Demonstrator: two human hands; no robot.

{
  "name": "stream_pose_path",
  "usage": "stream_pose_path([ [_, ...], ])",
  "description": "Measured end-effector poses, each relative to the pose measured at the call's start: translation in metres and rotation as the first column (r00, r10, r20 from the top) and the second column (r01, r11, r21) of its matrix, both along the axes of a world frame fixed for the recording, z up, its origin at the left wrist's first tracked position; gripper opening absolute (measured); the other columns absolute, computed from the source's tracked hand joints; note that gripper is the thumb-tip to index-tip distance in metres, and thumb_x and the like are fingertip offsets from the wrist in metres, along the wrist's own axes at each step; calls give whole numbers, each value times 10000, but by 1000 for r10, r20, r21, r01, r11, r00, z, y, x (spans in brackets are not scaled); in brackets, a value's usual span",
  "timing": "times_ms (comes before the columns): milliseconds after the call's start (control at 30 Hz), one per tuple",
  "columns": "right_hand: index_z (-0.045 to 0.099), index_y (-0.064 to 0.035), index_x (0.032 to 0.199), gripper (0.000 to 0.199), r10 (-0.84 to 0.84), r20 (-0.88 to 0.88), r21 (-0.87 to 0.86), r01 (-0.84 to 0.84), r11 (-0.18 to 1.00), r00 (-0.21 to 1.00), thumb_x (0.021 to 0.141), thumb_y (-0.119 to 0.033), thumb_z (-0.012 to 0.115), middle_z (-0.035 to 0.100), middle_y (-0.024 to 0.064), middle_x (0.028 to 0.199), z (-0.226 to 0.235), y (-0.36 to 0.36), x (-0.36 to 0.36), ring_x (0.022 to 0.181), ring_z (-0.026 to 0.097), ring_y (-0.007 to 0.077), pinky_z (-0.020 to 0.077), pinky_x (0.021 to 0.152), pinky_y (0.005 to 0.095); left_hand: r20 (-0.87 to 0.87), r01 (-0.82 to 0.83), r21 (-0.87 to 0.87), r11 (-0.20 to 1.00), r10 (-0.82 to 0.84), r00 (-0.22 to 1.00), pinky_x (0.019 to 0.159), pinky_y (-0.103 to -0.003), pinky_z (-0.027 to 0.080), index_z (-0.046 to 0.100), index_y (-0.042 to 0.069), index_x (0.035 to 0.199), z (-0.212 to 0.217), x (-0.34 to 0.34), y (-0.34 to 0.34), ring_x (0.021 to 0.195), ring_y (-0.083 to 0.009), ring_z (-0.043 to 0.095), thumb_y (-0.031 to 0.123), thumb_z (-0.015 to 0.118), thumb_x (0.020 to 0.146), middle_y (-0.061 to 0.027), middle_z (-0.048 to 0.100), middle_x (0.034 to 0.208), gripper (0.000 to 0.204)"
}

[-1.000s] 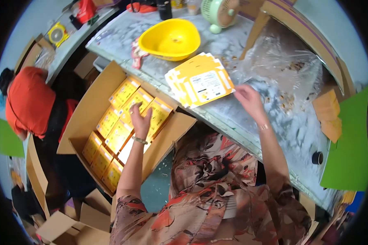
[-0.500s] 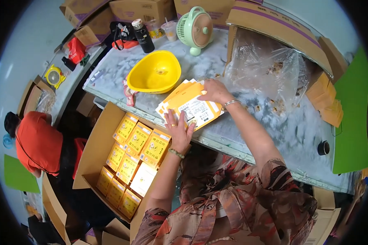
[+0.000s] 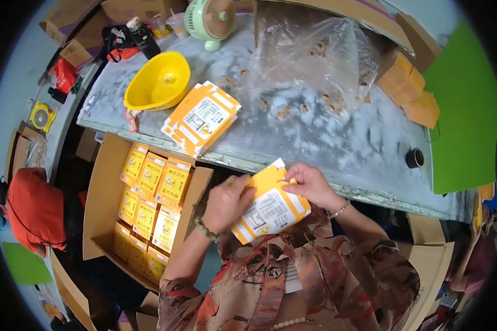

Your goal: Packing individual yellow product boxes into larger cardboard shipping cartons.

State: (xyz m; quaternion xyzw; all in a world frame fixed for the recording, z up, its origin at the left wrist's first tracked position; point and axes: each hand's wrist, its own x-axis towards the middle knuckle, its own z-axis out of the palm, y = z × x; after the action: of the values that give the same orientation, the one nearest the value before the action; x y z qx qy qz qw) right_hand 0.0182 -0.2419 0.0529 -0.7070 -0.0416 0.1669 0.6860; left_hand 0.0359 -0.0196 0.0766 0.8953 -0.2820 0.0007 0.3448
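Both hands, left hand point(image 3: 226, 201) and right hand point(image 3: 309, 185), grip one flat yellow carton point(image 3: 270, 207) at centre frame, off the table point(image 3: 337, 138). A loose pinch could let it slip or crease.

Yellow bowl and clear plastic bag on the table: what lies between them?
In the head view, a stack of flat yellow cartons lies between the yellow bowl and the clear plastic bag.

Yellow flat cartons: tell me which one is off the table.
The yellow-and-white flat carton held between left hand and right hand; the others lie stacked beside the yellow bowl.
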Motion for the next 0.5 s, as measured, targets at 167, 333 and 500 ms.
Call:
stream_pose_path([
  [167,486,2,884,136,93,-228,235,-38,971,969,784,-87,504,543,0,770,-12,-27,-64,701,479,45,393,606,180,123,113,43,993,-117,985,554,-334,447,478,1,987,-1,-25,-23,663,-302,542,267,632,653,-149,518,787,454],
  [333,495,3,916,180,182,-90,110,-172,979,979,785,-121,510,536,-3,788,12,-37,-63,712,466,35,381,622,180,-134,418,110,902,-403,905,532,-348,437,492,-14,932,10,-22,-35,596,-302,535,386,572,678,-144,518,660,481],
  [500,389,21,1114,377,-288,831,-165,705,689,476,780,-121,492,429,138,1110,32,-37,-26,992,417,153,349,820,267,-306,-39,-388,921,-89,948,638,-279,451,464,-15,999,2,-18,-44,720,-203,580,219,589,723,-143,580,810,383],
])
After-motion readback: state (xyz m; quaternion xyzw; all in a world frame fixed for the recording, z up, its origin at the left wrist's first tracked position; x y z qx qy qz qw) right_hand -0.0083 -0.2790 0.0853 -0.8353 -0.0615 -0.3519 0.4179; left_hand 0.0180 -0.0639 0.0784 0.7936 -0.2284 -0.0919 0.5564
